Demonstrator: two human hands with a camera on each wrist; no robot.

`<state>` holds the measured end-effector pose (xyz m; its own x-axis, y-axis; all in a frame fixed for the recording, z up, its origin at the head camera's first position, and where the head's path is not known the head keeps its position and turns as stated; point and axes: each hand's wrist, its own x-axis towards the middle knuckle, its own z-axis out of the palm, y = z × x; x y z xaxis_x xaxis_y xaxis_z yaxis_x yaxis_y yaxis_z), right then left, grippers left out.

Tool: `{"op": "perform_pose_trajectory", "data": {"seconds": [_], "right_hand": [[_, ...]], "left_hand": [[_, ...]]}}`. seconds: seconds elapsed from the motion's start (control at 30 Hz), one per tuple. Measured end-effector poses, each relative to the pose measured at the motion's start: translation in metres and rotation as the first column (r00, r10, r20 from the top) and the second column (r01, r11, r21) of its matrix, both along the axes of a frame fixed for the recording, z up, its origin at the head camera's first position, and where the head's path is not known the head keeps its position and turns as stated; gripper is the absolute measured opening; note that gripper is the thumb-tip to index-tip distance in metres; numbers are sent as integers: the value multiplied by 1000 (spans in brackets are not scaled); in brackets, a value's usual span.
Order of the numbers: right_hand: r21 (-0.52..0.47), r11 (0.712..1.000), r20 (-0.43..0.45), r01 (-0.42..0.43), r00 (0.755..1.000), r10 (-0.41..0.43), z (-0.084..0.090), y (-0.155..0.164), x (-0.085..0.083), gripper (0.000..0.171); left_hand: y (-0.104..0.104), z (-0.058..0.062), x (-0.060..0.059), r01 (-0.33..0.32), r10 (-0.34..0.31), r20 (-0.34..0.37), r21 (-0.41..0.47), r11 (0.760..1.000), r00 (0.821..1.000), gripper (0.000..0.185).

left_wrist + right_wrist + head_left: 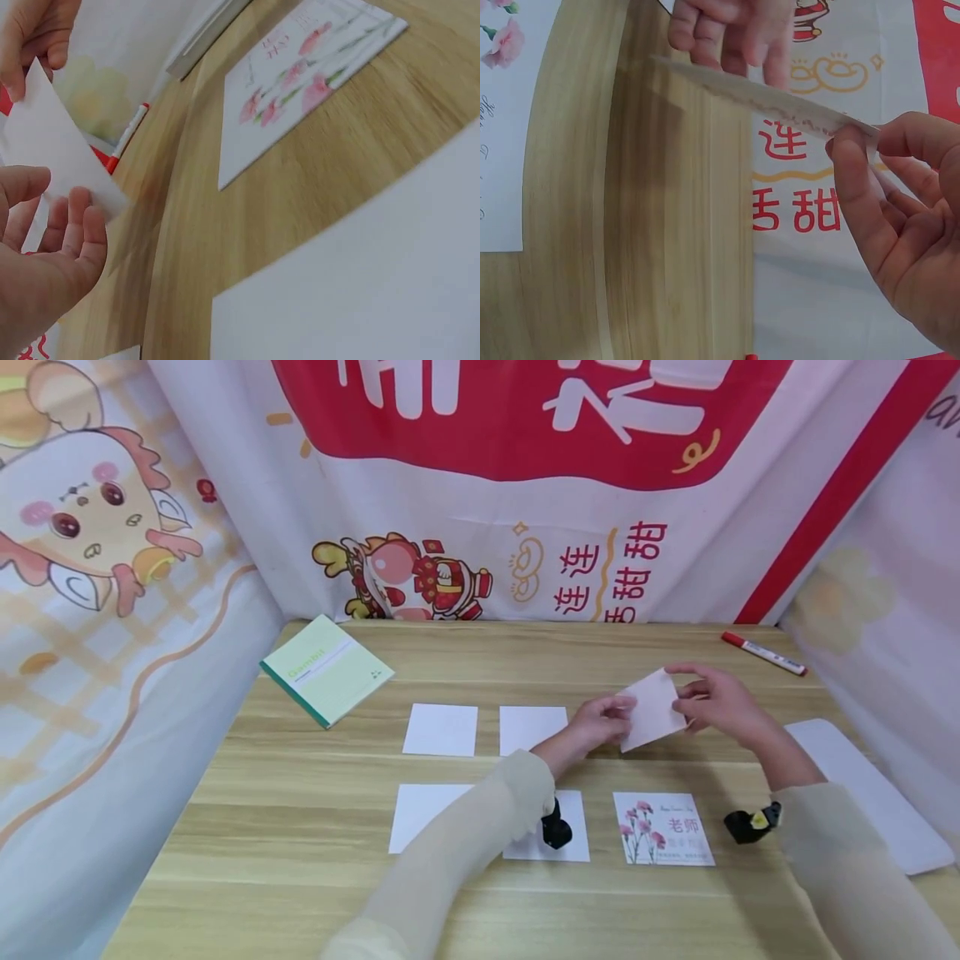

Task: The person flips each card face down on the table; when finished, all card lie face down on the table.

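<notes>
A white square card (pixel 651 712) is raised over the back right of the table, tilted. My left hand (pixel 598 723) pinches its left edge between thumb and fingers. At the opposite edge my right hand (pixel 718 703) grips it with thumb and fingertips. In the right wrist view the card (pixel 780 105) is almost edge-on, with faint printed marks on one face. Below the hands lies a card with pink carnations and Chinese lettering (pixel 663 828). Several blank white cards (pixel 441 729) lie to its left in two rows, partly hidden by my left arm.
A pale green notebook (pixel 327 670) lies at the back left. Near the back right corner is a red-and-white marker (pixel 763 653). A white flat rounded object (pixel 873 797) lies at the right edge, partly behind my right sleeve. Printed cloth surrounds the table (pixel 247 827).
</notes>
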<state>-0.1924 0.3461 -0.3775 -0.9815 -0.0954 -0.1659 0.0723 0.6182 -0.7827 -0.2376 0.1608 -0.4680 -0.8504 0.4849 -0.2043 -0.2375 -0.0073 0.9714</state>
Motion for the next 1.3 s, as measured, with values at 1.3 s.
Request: {"op": "perform_pose_trajectory", "data": {"seconds": [1.3], "right_hand": [[-159,984,41,80,996,-74,-89,39,1,44]], "left_hand": [[-22,-15,-1,-290,96,-458,-376,880,884,21]]}}
